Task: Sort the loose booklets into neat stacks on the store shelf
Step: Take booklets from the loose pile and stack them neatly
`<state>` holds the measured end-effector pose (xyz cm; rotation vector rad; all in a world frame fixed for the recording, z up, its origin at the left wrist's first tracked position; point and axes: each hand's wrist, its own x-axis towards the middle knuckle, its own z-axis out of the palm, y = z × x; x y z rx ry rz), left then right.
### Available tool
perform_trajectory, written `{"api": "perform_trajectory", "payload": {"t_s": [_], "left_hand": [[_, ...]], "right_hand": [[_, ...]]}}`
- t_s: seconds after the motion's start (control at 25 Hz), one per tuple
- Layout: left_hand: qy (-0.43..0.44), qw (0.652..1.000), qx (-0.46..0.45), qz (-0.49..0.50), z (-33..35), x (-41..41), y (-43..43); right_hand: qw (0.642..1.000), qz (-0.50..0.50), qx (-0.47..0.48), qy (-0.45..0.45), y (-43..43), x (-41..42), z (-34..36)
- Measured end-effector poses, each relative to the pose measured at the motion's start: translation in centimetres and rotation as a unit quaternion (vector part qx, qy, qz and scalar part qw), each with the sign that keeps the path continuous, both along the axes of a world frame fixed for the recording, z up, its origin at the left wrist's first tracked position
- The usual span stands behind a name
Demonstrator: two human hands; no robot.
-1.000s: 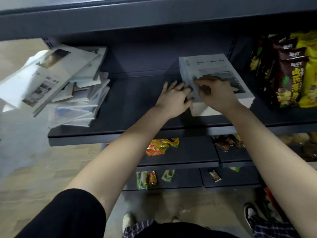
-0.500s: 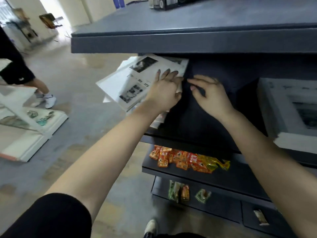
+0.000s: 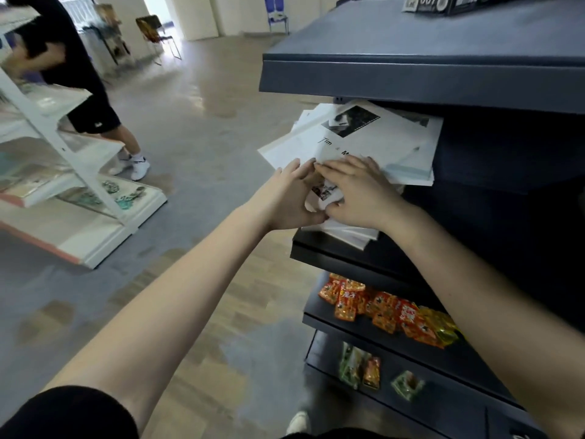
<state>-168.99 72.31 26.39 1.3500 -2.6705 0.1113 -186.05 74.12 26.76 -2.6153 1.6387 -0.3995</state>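
The booklets lie in a skewed, fanned pile on the shelf under both hands, so the stacking here looks barely begun. The left hand presses straight-fingered against the pile's edge and touches the right hand, which is laid on top; whether that hand grips anything cannot be told.
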Motion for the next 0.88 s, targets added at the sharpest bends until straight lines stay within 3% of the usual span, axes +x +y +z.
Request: {"api": "perform_trajectory", "payload": {"t_s": [0.12, 0.24, 0.36, 0.48, 0.72, 0.88], "left_hand": [[-0.036, 0.999, -0.006, -0.026, -0.8, 0.9, 0.3], [0.029, 0.999, -0.02, 0.002, -0.6, 1.1, 0.7], [0.131, 0.983, -0.132, -0.006, -0.4, 0.6, 1.4], [0.161, 0.981, -0.108, -0.03, -0.8, -0.5, 1.3], [0.127, 0.982, -0.138, -0.014, -2.5, -1.7, 0.4], [0.133, 0.978, -0.155, -0.046, -2.9, -4.6, 1.6]], "right_hand": [[0.997, -0.011, 0.015, 0.08, 0.0, 0.5, -0.2], [0.996, -0.019, 0.005, 0.084, -0.2, 0.7, -0.6], [0.993, 0.021, -0.088, -0.078, 0.4, -0.2, -0.7], [0.974, 0.028, -0.153, -0.162, 1.4, -2.9, -1.1], [0.967, -0.1, -0.111, -0.207, 2.4, -11.2, -1.0], [0.976, -0.102, -0.009, -0.192, 3.4, -12.1, -1.4]]}}
